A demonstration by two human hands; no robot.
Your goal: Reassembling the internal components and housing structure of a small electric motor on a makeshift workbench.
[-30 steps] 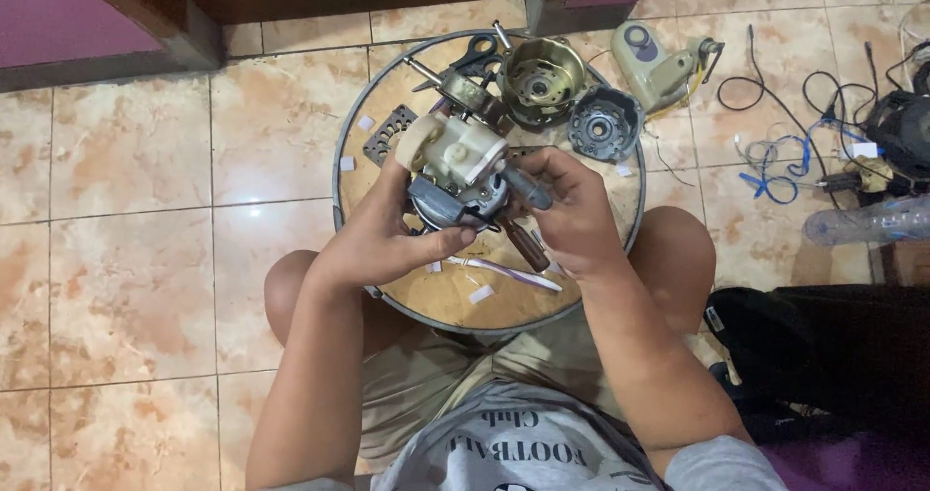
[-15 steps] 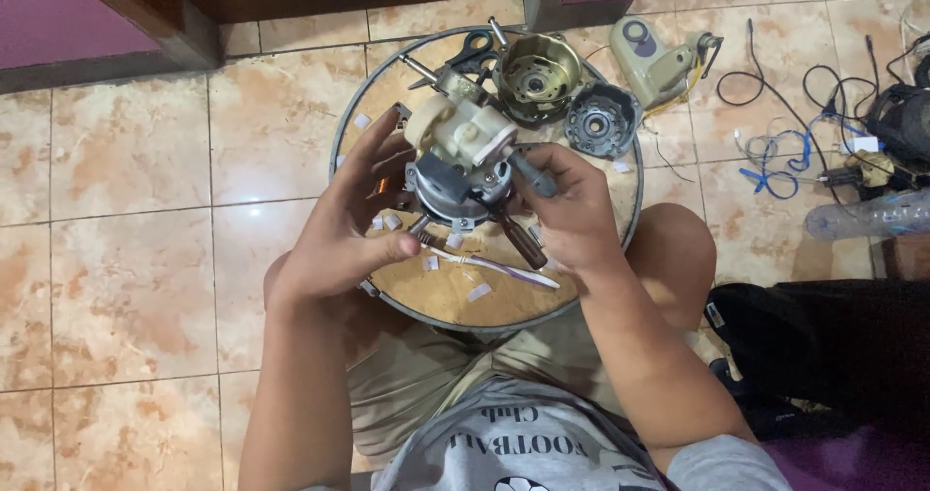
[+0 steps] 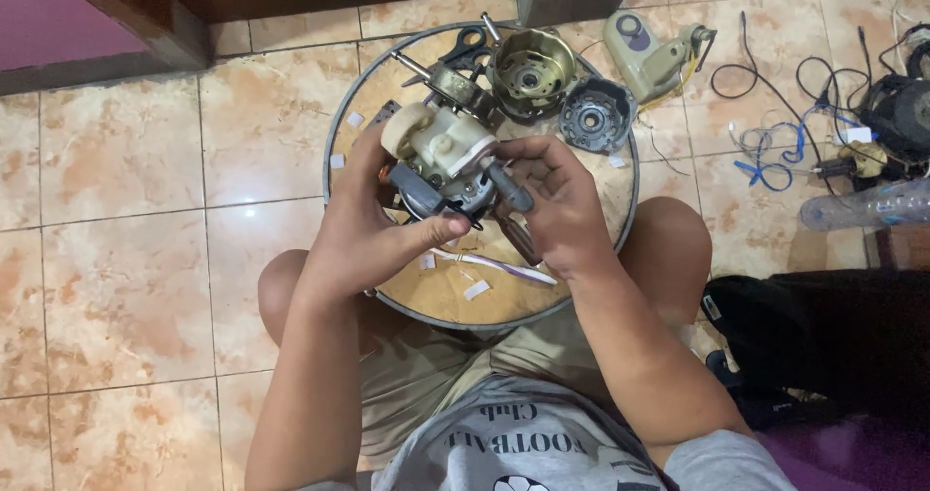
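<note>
A cream-and-grey plastic and metal fan motor assembly (image 3: 441,162) is gripped between the left hand (image 3: 373,230) and right hand (image 3: 557,196), above a round wooden board (image 3: 581,259) lying beneath both hands.

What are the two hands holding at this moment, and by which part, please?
Both hold the fan motor assembly: the left hand cups its lower side, the right hand grips its right end.

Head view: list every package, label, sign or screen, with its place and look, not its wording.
Plastic bottle: lying on the floor at right; clear, no label discernible.
Shirt print: on the person's grey shirt, bottom centre; dark lettering.
No screens or signs.
</note>
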